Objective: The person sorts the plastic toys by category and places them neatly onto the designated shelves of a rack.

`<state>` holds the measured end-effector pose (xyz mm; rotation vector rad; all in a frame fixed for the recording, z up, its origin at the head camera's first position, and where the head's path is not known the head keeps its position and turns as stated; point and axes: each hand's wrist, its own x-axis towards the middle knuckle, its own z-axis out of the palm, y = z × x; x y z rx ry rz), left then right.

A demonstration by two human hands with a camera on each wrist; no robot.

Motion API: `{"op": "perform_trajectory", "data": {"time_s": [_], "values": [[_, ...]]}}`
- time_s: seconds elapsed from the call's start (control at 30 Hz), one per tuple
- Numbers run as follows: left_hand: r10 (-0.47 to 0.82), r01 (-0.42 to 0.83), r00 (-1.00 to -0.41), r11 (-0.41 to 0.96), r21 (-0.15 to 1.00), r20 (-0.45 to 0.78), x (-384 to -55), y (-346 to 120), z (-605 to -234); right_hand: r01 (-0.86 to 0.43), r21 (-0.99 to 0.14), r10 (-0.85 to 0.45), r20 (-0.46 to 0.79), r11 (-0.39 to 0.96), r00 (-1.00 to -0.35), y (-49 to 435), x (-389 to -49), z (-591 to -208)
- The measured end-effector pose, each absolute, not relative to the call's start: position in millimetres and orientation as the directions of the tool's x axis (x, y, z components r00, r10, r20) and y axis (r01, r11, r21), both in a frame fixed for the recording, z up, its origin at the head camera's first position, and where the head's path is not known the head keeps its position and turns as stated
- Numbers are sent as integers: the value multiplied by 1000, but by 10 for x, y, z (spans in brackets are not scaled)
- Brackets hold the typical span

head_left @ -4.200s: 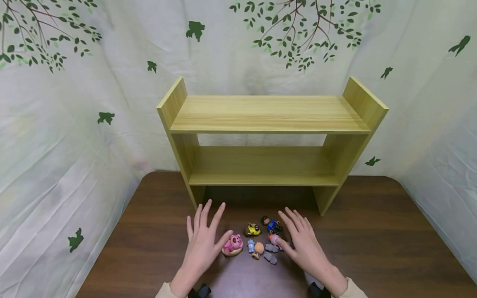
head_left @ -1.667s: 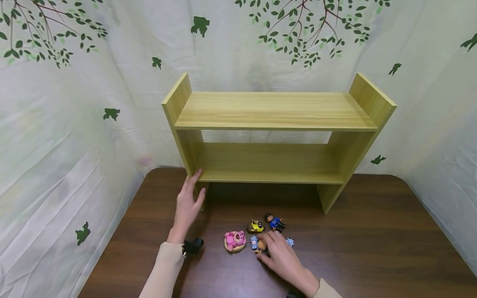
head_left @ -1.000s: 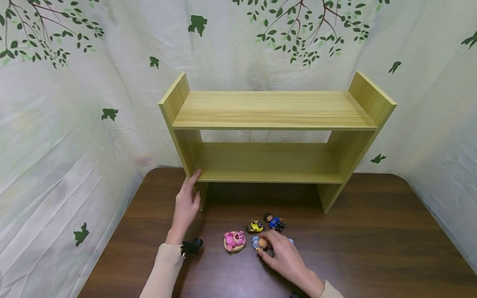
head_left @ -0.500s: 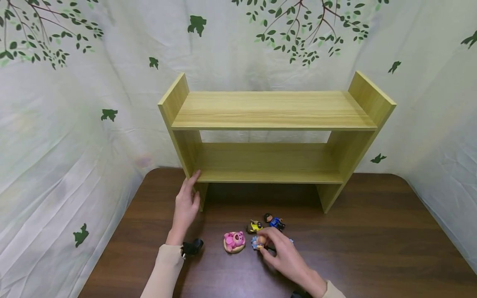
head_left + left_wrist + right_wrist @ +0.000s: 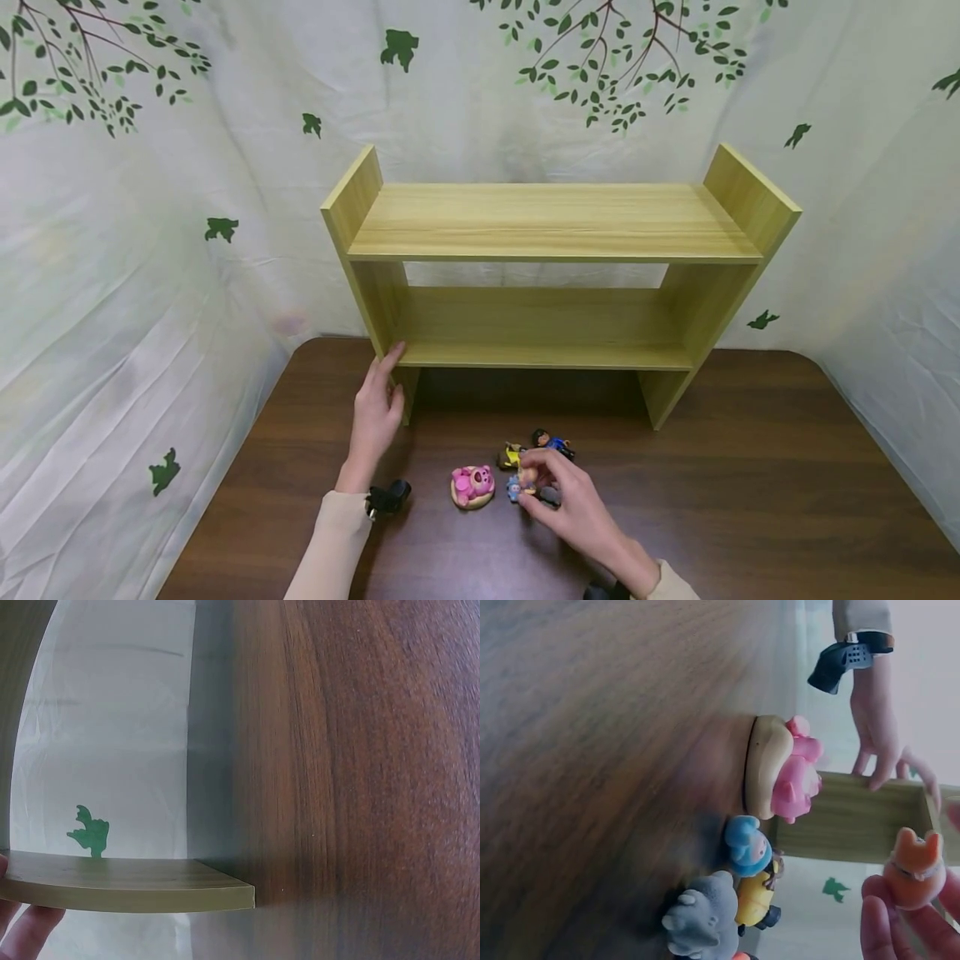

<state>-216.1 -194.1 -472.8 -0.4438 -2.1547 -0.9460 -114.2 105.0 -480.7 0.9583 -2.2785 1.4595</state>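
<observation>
My right hand (image 5: 573, 504) pinches a small orange toy figurine (image 5: 915, 871) with two upright ears between fingers and thumb, just above the table. Around it lie a blue figurine (image 5: 747, 846), a grey figurine (image 5: 705, 919), a yellow toy (image 5: 511, 455) and a figurine in blue clothes (image 5: 553, 445), partly behind the hand. A pink bear figurine (image 5: 472, 485) on a round tan base is to their left. My left hand (image 5: 375, 417) grips the left side panel of the wooden shelf (image 5: 543, 225), with fingers on both faces of the board (image 5: 135, 898).
The two-tier shelf stands at the back of the brown table (image 5: 750, 500), with a gap under its lower board. A white curtain (image 5: 225, 167) with leaf prints hangs behind and at the sides. Each wrist wears a black camera (image 5: 388, 497).
My left hand has gone from beside the toys to the shelf's left panel and stayed there. The right hand has closed on the orange figurine and raised it slightly off the table.
</observation>
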Motion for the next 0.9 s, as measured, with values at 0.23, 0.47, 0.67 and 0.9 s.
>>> {"op": "perform_trajectory", "data": {"time_s": [0.23, 0.47, 0.67, 0.9], "values": [[17, 550, -680, 673, 495, 733, -2161, -1943, -4740, -630, -726, -339, 540, 276, -771, 1015, -1085, -4607], [13, 551, -669, 679, 485, 743, -2161, -1932, -4729, -616, -730, -325, 529, 296, -784, 1056, -1163, -4732], [10, 547, -672, 681, 487, 740, -2155, -1932, -4733, -620, -734, -310, 542, 278, -781, 1035, -1145, -4613], [9, 543, -674, 684, 487, 739, -2155, -1938, -4745, -660, -713, -312, 588, 238, -747, 1001, -1087, -4360]]}}
